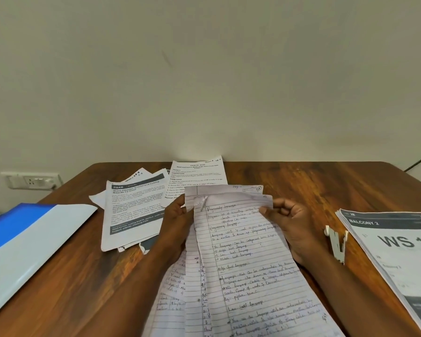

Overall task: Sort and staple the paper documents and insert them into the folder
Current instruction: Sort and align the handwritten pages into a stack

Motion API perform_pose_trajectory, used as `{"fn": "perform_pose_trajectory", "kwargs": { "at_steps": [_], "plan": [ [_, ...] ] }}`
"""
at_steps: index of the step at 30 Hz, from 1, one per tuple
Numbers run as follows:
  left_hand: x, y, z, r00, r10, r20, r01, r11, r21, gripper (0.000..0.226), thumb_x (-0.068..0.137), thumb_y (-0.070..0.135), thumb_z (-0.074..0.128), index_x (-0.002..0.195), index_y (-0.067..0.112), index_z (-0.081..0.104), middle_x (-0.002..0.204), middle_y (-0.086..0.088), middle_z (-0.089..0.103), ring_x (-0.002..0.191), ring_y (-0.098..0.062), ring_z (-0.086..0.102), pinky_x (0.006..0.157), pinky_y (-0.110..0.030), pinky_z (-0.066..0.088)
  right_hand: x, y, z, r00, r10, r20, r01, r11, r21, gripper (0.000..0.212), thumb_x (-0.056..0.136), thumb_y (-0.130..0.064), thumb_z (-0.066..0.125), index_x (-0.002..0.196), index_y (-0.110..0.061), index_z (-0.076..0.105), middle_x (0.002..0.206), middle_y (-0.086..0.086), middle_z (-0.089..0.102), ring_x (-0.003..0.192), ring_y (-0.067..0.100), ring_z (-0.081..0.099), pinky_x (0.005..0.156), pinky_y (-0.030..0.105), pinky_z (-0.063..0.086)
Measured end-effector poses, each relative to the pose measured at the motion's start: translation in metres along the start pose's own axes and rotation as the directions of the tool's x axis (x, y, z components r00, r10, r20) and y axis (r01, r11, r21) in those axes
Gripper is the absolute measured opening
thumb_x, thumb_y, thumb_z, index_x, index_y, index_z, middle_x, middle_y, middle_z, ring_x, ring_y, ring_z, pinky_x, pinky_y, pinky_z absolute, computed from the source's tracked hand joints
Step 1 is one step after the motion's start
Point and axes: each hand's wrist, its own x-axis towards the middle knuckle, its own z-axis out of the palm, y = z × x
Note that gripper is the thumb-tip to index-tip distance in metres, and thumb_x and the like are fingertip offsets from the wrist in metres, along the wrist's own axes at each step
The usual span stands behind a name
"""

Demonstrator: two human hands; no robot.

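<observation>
Left hand (pixel 178 215): I see it gripping the left edge of the lined handwritten sheets (pixel 243 259), fingers hidden behind.
Right hand (pixel 286 222): thumb and curled fingers pinch the top sheet's upper right edge.
Sheets: ruled, creased, torn top corner, held over the table's near middle.
Folder (pixel 27 242): glossy blue-and-white, flat at left.
Printed pages (pixel 134 210): loose, fanned behind.
Stack (pixel 394 251): right edge.
Table (pixel 326 186): brown wood grain.
</observation>
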Motion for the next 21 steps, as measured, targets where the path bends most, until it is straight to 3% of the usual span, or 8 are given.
{"fn": "perform_pose_trajectory", "kwargs": {
  "at_steps": [7,10,13,16,19,21],
  "plan": [
    [-0.003,0.0,0.001,0.999,-0.022,0.041,0.022,1.0,0.01,0.034,0.081,0.017,0.073,0.113,0.008,0.077,0.11,-0.019,0.079,0.1,-0.034,0.077,0.079,-0.04,0.065,0.0,0.0,0.002,0.998,-0.003,-0.057,0.005,0.999,0.031,0.032,0.081,0.003,0.08,0.11,0.007,0.068,0.104,0.021,0.078,0.097,0.041,0.076,0.091,0.058,0.06],
    [-0.003,0.0,0.001,0.999,-0.033,0.024,0.032,0.999,0.02,0.023,0.09,0.018,0.068,0.109,0.01,0.078,0.109,-0.018,0.079,0.1,-0.037,0.076,0.081,-0.042,0.065,-0.002,-0.001,0.005,0.995,-0.033,-0.094,0.033,0.999,0.0,0.028,0.082,0.002,0.081,0.108,0.004,0.07,0.101,0.018,0.079,0.093,0.037,0.078,0.086,0.054,0.062],
    [-0.007,0.004,0.004,0.999,-0.034,0.023,0.034,0.999,-0.004,0.03,0.109,0.031,0.044,0.116,0.022,0.072,0.115,-0.006,0.079,0.108,-0.029,0.075,0.09,-0.043,0.062,-0.006,0.0,0.012,0.988,-0.08,-0.13,0.071,0.995,-0.072,0.022,0.082,-0.001,0.082,0.103,-0.003,0.073,0.094,0.011,0.081,0.087,0.031,0.079,0.078,0.049,0.065],
    [-0.01,0.007,0.008,0.997,-0.032,0.072,0.03,0.999,0.026,0.032,0.102,0.043,0.046,0.117,0.026,0.07,0.115,0.001,0.08,0.108,-0.022,0.076,0.088,-0.037,0.063,-0.007,0.002,0.016,0.985,-0.108,-0.136,0.096,0.991,-0.091,0.021,0.083,-0.001,0.081,0.102,-0.006,0.073,0.093,0.009,0.081,0.086,0.027,0.079,0.073,0.042,0.066],
    [-0.009,0.002,0.005,0.993,-0.055,0.101,0.044,0.993,0.105,0.027,0.095,0.015,0.069,0.121,0.009,0.069,0.113,-0.012,0.079,0.104,-0.031,0.077,0.081,-0.039,0.065,-0.008,0.002,0.016,0.984,-0.116,-0.136,0.105,0.991,-0.087,0.023,0.083,-0.001,0.082,0.104,-0.006,0.073,0.094,0.008,0.081,0.087,0.026,0.08,0.073,0.04,0.065],
    [-0.008,-0.002,0.002,0.993,-0.066,0.102,0.05,0.988,0.148,0.027,0.094,0.004,0.071,0.121,0.005,0.068,0.111,-0.016,0.079,0.101,-0.034,0.077,0.08,-0.044,0.065,-0.008,0.002,0.016,0.985,-0.111,-0.131,0.099,0.991,-0.09,0.024,0.082,-0.003,0.083,0.104,-0.006,0.074,0.095,0.009,0.081,0.088,0.028,0.079,0.075,0.043,0.065]
  ]
}}
